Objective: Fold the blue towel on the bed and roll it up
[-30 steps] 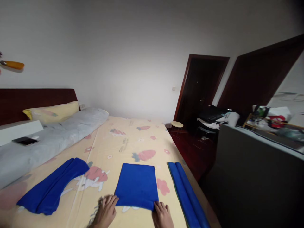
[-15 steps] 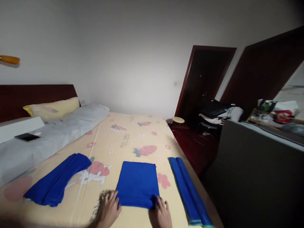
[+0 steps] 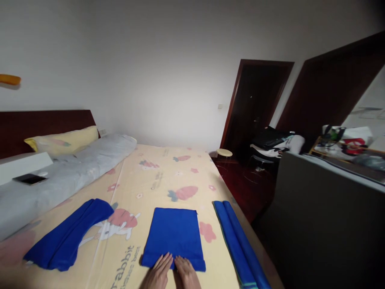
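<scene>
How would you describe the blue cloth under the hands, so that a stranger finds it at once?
On the yellow strawberry-print bed, look at the near edge, where three blue cloths lie. It is the middle cloth, with the left hand and right hand flat on it. Unlike its loosely bunched and rolled neighbours, it is a neat flat rectangle.

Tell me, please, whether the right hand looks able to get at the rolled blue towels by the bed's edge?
Probably yes: the right hand lies flat on the folded blue cloth, and only bare sheet separates it from the rolled blue towels.

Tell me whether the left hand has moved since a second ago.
Yes. The left hand has slid right from the folded blue towel's near-left corner to the middle of its near edge, beside the right hand.
</scene>
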Tool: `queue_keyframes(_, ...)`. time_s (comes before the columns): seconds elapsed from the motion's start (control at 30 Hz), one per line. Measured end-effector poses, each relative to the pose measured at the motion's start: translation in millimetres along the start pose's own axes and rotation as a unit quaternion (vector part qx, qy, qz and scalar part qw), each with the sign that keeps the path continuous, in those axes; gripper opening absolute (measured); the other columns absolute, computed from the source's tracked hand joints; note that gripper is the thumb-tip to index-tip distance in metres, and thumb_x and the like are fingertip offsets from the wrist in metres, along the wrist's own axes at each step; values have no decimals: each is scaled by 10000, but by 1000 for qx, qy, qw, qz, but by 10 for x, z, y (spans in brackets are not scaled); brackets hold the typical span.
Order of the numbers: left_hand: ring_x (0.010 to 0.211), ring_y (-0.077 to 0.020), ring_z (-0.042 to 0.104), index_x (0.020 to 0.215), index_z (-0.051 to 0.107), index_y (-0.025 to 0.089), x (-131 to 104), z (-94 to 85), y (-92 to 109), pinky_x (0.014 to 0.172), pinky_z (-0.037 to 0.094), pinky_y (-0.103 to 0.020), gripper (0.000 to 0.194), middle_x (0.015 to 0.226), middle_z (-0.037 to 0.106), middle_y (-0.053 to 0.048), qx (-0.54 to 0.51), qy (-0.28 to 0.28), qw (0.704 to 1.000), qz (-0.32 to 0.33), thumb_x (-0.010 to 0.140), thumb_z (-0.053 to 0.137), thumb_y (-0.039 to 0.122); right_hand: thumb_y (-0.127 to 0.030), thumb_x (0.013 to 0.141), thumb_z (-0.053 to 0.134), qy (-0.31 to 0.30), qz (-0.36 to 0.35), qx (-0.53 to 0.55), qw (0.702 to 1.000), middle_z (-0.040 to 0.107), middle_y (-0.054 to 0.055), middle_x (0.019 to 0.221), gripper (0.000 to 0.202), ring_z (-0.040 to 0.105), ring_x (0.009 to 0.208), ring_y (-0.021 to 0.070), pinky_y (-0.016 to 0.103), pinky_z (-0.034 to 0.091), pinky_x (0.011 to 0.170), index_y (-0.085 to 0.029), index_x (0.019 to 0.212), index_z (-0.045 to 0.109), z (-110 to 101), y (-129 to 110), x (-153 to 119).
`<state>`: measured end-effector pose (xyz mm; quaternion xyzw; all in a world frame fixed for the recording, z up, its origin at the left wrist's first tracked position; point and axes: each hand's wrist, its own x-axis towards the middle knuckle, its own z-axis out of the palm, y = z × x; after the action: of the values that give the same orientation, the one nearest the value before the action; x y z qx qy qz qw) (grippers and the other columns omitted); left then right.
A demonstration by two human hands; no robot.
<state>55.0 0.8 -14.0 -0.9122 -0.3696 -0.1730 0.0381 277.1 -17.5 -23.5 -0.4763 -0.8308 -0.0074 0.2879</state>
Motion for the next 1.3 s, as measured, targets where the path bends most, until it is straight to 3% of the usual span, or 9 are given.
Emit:
queue_keyframes(0.13,1396,-179,386,1500,62,375,-143,-245,-233,1128,403,-416,611,1560,312,34,11,-53,993,-103,962,319,244,-372,932,469,-11,75,-27,997,550,18,1391,485,540,1261,257,458,471,1036,-315,1412,432,-226,258,-170)
queue_keyframes(0.27,1420,-257,346,1482,73,380,-139,-211,-273,1135,278,-632,566,1556,327,-7,52,-56,972,-221,970,286,266,-486,931,447,-1,179,-57,982,511,80,1412,496,494,1292,338,600,432,1039,-278,1379,489,-285,315,-188)
queue_keyframes(0.4,1432,-196,322,1498,16,303,118,-12,33,1170,283,-466,715,1569,307,-10,51,-22,989,-140,879,286,68,-373,965,377,-26,124,4,992,491,65,1434,452,465,1327,270,498,430,1073,-282,1400,459,-102,-40,73)
queue_keyframes(0.5,1383,-157,405,1503,10,321,225,40,132,1114,375,-351,679,1552,349,16,11,-27,998,-63,921,312,145,-346,962,378,-51,94,50,993,532,10,1407,435,495,1305,224,436,437,1073,-339,1390,460,-8,-168,187)
queue_keyframes(0.67,1410,-209,367,1480,100,397,59,-75,-195,1126,330,-482,528,1562,332,18,12,-63,978,-197,984,270,337,-452,952,388,-14,200,-18,979,459,41,1452,464,446,1335,308,607,395,1066,-341,1399,445,-115,272,-28)
queue_keyframes(0.8,1420,-250,345,1475,141,359,85,-46,-225,1147,216,-605,547,1545,364,-18,60,-58,961,-265,956,268,243,-396,927,434,19,227,-55,972,422,90,1472,526,408,1355,341,657,353,1070,-290,1440,389,-129,388,-74)
queue_keyframes(1.0,1397,-163,382,1492,10,315,405,81,129,1119,347,-373,689,1549,353,12,43,-8,995,-95,902,300,108,-281,906,446,-77,79,35,993,405,1,1493,571,400,1375,243,477,379,1117,-347,1460,325,-75,-53,257)
queue_keyframes(1.17,1420,-180,344,1485,35,388,203,-99,-167,1128,329,-417,557,1572,310,31,3,-56,988,-141,987,282,355,-445,970,358,-92,127,11,988,356,-1,1516,528,359,1395,264,540,371,1120,-342,1479,257,-283,194,117)
queue_keyframes(1.3,1440,-198,304,1475,93,413,-39,-236,-459,1165,234,-512,510,1581,292,31,-3,-88,972,-220,990,250,380,-451,975,339,-77,173,-19,982,338,-2,1530,547,346,1401,260,563,369,1119,-336,1493,205,-389,482,-106)
